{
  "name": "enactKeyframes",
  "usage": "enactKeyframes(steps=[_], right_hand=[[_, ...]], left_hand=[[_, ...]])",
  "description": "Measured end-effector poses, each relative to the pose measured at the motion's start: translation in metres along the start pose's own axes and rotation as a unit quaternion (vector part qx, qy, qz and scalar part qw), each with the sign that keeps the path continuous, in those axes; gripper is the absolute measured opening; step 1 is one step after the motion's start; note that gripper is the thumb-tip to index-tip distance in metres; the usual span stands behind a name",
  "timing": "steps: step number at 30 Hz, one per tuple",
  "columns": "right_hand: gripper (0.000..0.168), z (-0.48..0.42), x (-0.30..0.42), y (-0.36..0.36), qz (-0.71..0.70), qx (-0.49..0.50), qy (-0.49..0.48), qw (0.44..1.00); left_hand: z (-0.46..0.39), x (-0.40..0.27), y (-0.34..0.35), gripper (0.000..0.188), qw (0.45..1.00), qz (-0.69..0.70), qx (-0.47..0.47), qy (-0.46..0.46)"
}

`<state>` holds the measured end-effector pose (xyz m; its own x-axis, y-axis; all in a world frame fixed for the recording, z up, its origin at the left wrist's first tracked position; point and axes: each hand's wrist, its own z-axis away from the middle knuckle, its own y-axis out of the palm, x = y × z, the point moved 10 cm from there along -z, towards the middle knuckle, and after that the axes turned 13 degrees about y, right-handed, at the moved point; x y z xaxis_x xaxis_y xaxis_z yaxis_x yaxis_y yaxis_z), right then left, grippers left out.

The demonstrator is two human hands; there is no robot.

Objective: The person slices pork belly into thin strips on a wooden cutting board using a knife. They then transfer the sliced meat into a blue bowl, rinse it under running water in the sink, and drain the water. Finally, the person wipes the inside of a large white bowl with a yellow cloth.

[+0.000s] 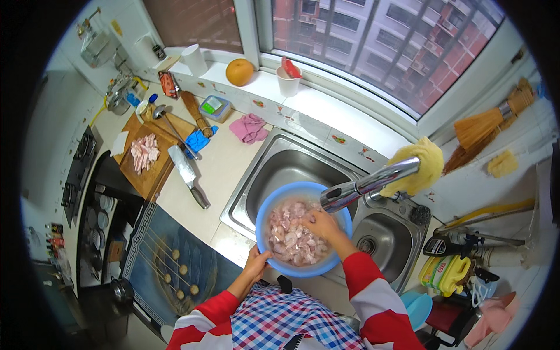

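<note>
A blue plastic basin (347, 245) with cut raw meat (292, 227) in cloudy water rests over the front of a steel sink (280, 164). My left hand (256, 264) grips the basin's rim at its lower left. Inside the basin, my right hand (321, 225) lies on the meat pieces with fingers bent; whether it holds any piece cannot be told. The chrome faucet (350, 192) reaches over the basin just above my right hand.
On the left counter are a cleaver (184, 168), a wooden cutting board (151, 181) with sliced meat (145, 153), a ladle (175, 131) and a pink cloth (249, 128). A smaller sink bowl (380, 240) and a yellow detergent jug (448, 275) are at the right.
</note>
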<state>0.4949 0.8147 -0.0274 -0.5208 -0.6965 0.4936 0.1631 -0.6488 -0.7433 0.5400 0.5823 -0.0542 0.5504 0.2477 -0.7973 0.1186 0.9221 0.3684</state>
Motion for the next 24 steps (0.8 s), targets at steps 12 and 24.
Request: enactKeyframes(steps=[12, 24], right_hand=[[0.025, 0.022, -0.016, 0.056, -0.429, 0.223, 0.130, 0.866], [0.038, 0.016, 0.122, 0.026, 0.192, 0.015, -0.327, 0.925]], left_hand=[[-0.001, -0.002, 0.003, 0.042, 0.999, -0.022, 0.031, -0.009], [0.002, -0.007, 0.007, 0.044, 0.999, -0.021, 0.041, -0.012]])
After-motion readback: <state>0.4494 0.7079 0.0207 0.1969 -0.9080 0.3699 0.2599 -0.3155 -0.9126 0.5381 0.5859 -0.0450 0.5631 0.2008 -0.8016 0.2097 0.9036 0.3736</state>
